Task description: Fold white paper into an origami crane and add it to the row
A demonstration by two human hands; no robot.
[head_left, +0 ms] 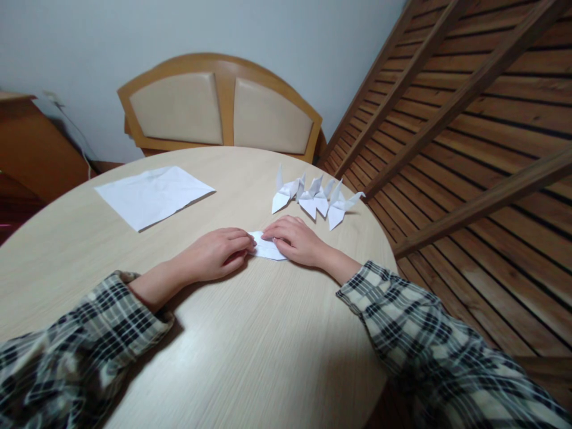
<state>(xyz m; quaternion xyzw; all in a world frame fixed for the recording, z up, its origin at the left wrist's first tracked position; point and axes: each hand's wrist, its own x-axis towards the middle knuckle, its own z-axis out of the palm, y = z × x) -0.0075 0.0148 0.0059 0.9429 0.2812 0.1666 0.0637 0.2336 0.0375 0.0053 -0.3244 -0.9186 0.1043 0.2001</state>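
Note small folded white paper (268,250) lying flat on the round, pale wood-grain tabletop (250,345), partly covered by both hands. See left hand (223,253) at its left end, fingers bent and close together, tips touching the paper; cannot tell whether pinching or only pressing. See right hand (295,239) over its right part, fingers and thumb laid on top; cannot tell about any pinch beneath.

Log white origami cranes (307,207) just beyond the right hand, bunched in a row, pointed tips raised; cannot count surely because of overlap. Log larger white sheet (156,193), lightly creased, farther left, well apart from the cranes.

Past the far edge, observe arched wooden frame (228,107) with two cream panels; to the right, slatted brown woodwork (469,119).
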